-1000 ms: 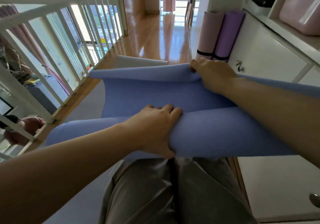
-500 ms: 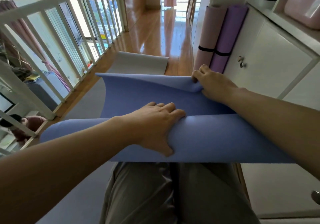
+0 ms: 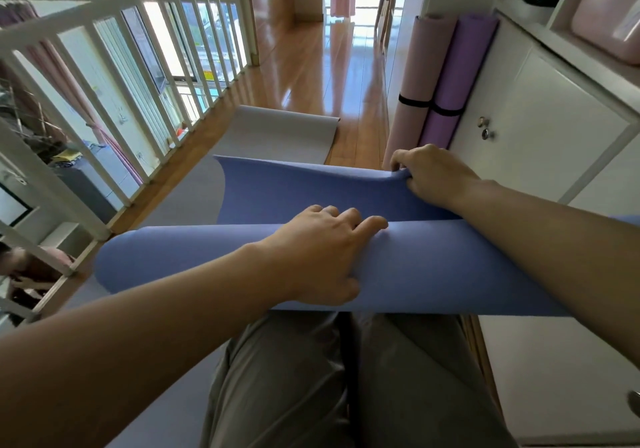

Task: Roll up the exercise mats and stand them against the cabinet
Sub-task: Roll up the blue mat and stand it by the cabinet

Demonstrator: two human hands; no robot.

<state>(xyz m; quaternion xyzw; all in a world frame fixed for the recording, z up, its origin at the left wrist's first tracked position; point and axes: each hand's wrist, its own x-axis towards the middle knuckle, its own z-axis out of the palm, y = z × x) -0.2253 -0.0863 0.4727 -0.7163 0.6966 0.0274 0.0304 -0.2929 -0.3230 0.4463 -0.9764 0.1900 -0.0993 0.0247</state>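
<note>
Holds the blue mat (image 3: pixel 433 267) crosswise above the thighs (image 3: pixel 294 378), partly rolled. Grips the roll with the left hand (image 3: pixel 318 257), probably against unwinding; pinches the loose far edge with the right hand (image 3: pixel 433 174), likely to draw it taut. Beyond, pink mat (image 3: pixel 419 77) and purple mat (image 3: pixel 460 73) upright against the cabinet (image 3: pixel 554 129).

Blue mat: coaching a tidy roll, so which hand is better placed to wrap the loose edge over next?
Probably the right hand: its fingers pinch the blue mat at its loose edge; the left hand grips the roll.
</note>
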